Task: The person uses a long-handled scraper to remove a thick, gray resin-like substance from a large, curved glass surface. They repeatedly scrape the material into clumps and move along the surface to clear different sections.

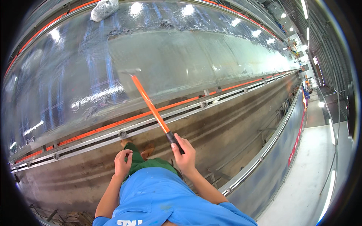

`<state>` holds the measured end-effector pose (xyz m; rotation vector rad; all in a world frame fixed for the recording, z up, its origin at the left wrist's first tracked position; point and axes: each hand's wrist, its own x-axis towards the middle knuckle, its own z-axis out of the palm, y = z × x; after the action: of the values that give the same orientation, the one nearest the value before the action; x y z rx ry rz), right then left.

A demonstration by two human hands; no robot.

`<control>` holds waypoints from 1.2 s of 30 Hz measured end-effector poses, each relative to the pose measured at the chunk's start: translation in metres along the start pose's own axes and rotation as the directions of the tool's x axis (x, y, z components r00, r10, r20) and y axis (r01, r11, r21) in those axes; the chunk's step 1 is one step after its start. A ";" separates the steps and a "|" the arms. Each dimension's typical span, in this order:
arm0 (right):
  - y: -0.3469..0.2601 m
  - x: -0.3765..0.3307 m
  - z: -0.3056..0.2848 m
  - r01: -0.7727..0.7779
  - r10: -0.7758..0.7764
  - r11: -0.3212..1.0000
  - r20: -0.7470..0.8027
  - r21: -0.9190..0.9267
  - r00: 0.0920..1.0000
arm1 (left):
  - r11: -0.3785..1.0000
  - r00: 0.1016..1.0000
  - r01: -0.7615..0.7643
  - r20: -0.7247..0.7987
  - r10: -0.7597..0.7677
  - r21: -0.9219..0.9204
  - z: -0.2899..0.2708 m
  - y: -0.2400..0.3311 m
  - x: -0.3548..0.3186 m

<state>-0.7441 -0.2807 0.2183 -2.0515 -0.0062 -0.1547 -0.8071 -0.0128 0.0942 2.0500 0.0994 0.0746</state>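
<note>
- A very large curved surface [181, 56] wrapped in clear shiny film fills the upper half of the view, from 9 o'clock to 2 o'clock.
- Below it, an orange strip and metal rail [188, 109] run across, rising toward 2 o'clock.
- A long-handled tool [151, 107] lies with its long axis from about 5 o'clock up to 11 o'clock: black grip low, orange shaft, and a flat pale head [130, 71] resting on the film. The head is blurred; it may be a scraper or a squeegee.
- The right hand [183, 150] is clenched around the black grip, arm stretched forward, so the tool extends away from it toward 11 o'clock.
- The left hand [123, 162] is well apart from the tool, at 9 o'clock of the right hand, fingers loosely curled and holding nothing.
</note>
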 end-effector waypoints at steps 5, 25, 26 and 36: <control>0.007 0.100 -0.003 0.322 -0.323 0.946 0.028 0.037 0.946 | 0.992 0.992 -0.114 0.059 0.111 0.054 0.040 0.034 0.053; 0.154 0.156 -0.350 -0.575 0.628 0.749 0.074 -0.331 0.775 | 0.976 0.999 -0.048 0.007 0.047 0.211 0.256 0.114 0.267; 0.160 0.152 -0.372 -0.504 0.565 0.791 0.100 -0.348 0.819 | 0.968 0.998 0.010 -0.061 0.006 0.251 0.266 0.108 0.266; 0.202 0.209 -0.475 -0.392 0.574 0.776 0.297 -0.494 0.763 | 0.797 0.976 0.157 -0.213 -0.037 0.583 0.315 0.085 0.250</control>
<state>-0.5731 -0.8074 0.2820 -2.3836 0.3213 0.7004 -0.5245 -0.3042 0.0268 2.6671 0.3943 0.1970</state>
